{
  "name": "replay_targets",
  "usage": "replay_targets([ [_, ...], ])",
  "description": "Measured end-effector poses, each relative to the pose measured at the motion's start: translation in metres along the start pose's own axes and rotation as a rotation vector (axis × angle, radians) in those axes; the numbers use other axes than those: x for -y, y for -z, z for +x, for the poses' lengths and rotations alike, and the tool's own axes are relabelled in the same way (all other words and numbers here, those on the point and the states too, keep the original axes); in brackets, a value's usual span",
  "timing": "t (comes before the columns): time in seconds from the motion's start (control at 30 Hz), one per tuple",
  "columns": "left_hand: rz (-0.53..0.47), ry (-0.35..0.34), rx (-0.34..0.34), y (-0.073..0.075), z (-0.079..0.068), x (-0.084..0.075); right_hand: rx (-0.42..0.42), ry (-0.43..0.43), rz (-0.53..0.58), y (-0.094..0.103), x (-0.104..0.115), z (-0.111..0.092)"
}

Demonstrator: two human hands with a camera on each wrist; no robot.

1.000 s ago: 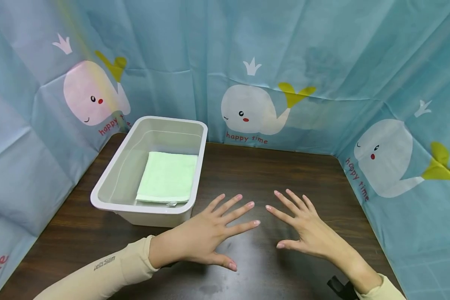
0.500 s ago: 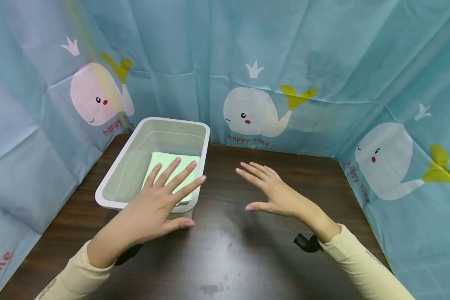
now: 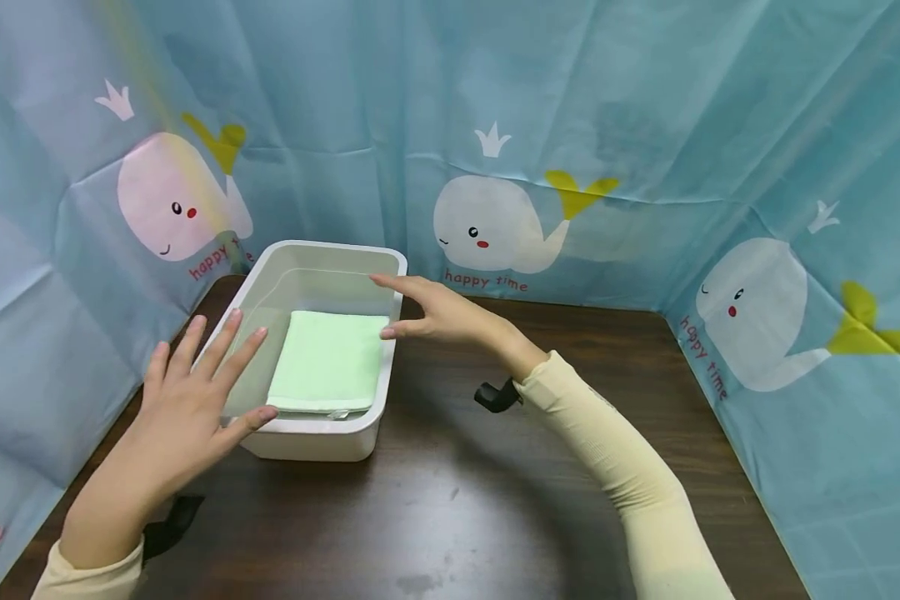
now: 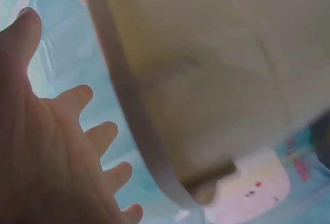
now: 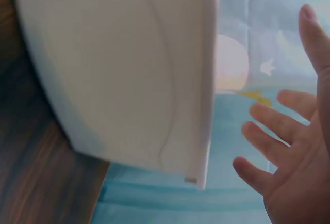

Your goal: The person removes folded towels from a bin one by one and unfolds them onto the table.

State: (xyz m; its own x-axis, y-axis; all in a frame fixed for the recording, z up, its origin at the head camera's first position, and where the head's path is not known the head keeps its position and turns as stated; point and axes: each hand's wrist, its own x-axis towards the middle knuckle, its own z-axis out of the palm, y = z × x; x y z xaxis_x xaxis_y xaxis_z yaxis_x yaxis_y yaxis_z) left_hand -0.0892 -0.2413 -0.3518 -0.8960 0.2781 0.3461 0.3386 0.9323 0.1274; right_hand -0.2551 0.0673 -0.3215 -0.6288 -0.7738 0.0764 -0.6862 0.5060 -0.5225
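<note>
A light grey plastic basin (image 3: pixel 311 442) stands on the dark wooden table, with a folded pale green towel (image 3: pixel 333 360) lying flat on its bottom. My left hand (image 3: pixel 183 417), fingers spread, is over the basin's near left corner. Past the basin's right rim reaches my right hand (image 3: pixel 442 310), its thumb and fingers apart and overlapping that rim in the head view. In the left wrist view the left hand (image 4: pixel 56 131) is beside the blurred basin wall (image 4: pixel 206 69). The right wrist view has the right hand (image 5: pixel 294 146) with straight fingers, apart from the basin's rim (image 5: pixel 209 79).
A blue curtain (image 3: pixel 330 100) printed with whales and "happy time" hangs round the back and both sides of the table (image 3: pixel 435 500). Dark straps (image 3: pixel 497 397) sit at the wrists.
Both hands have moved left to the basin, the left one to its left side and the right one up to its right rim. The basin and towel stay in place.
</note>
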Motion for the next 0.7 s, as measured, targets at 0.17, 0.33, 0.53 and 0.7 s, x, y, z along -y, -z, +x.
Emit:
replay_targets([
  [0.17,-0.022,0.084,0.040,-0.008,-0.009,0.011,0.060,-0.027,0.076,0.000,0.003,0.045],
  [0.33,-0.040,0.152,0.094,-0.015,-0.015,0.020,0.093,-0.046,0.132,-0.002,0.003,0.083],
  [0.53,-0.058,0.210,0.118,-0.016,-0.021,0.029,0.076,-0.102,0.313,-0.007,-0.001,0.119],
  [0.7,-0.067,0.246,0.121,-0.017,-0.019,0.027,0.041,-0.169,0.452,-0.019,-0.002,0.141],
])
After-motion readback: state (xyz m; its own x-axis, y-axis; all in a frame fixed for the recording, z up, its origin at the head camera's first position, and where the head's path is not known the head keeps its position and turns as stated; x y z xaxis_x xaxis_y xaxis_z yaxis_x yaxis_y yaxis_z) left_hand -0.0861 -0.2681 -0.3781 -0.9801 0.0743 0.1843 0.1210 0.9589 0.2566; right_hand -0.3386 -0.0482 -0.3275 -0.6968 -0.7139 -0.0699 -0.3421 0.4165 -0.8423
